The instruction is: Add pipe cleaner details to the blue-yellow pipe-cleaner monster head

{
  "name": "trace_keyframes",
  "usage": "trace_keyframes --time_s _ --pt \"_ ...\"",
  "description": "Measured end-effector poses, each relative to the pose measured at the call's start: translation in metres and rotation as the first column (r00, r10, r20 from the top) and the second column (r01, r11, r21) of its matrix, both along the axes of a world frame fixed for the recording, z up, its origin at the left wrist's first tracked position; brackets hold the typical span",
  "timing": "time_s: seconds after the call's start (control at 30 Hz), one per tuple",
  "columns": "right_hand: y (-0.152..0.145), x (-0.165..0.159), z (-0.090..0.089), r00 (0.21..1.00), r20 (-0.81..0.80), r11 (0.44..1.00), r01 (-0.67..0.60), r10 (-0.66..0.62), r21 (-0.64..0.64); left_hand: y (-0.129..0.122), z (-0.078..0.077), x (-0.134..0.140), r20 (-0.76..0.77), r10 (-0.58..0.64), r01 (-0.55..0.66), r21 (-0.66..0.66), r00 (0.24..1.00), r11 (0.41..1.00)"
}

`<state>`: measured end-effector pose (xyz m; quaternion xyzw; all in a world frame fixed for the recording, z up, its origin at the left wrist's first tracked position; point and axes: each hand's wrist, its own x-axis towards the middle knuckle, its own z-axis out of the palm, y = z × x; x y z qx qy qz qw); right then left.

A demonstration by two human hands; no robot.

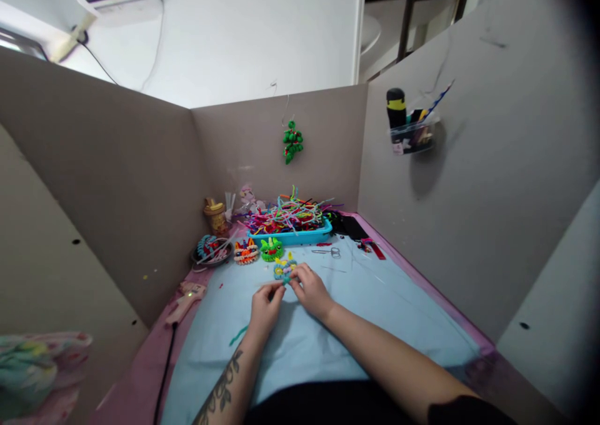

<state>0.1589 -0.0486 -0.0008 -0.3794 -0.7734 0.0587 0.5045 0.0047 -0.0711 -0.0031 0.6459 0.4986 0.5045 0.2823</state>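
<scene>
Between my two hands is a short teal pipe cleaner, its ends partly hidden by the fingers. My left hand pinches it from the left, and my right hand pinches it from the right. Just beyond the fingertips sits a blue and yellow pipe-cleaner figure, partly covered by my right hand. Another teal pipe cleaner lies on the light blue cloth, left of my left forearm. Farther back stand a green pipe-cleaner figure and an orange and white one.
A blue tray heaped with coloured pipe cleaners stands at the back. Scissors lie in front of it. At left are a pink glue gun with a black cord and a dark bowl. Grey panels enclose the table.
</scene>
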Motion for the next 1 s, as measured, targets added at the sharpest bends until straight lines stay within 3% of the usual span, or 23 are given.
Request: trace_keyframes --time_s 0.23,0.37,0.63,0.8,1.0 --pt "-0.0034 0.0013 0.0016 0.991 0.121 0.986 0.028 -0.048 0.166 0.0009 0.0031 -0.0004 0.134 -0.026 0.032 -0.047 0.991 0.998" --pt "-0.0058 -0.0008 0.0019 0.987 0.153 0.968 0.016 -0.056 0.249 0.0 0.0056 -0.0013 0.159 0.017 -0.007 -0.066 0.987 0.998" --pt "-0.0044 0.0012 0.0036 0.991 -0.019 0.987 -0.133 0.135 0.086 -0.0035 0.0075 -0.003 0.055 0.075 -0.079 0.065 0.996 0.995" --pt "-0.0002 0.0055 0.0047 0.972 -0.109 0.977 -0.211 0.207 -0.028 -0.0045 0.0053 -0.0029 -0.145 0.02 0.015 0.236 0.989 0.972" --pt "-0.003 0.0058 0.0084 0.96 -0.079 0.958 -0.276 0.27 -0.076 -0.0043 0.0048 -0.0023 -0.183 0.006 0.053 0.315 0.983 0.948"
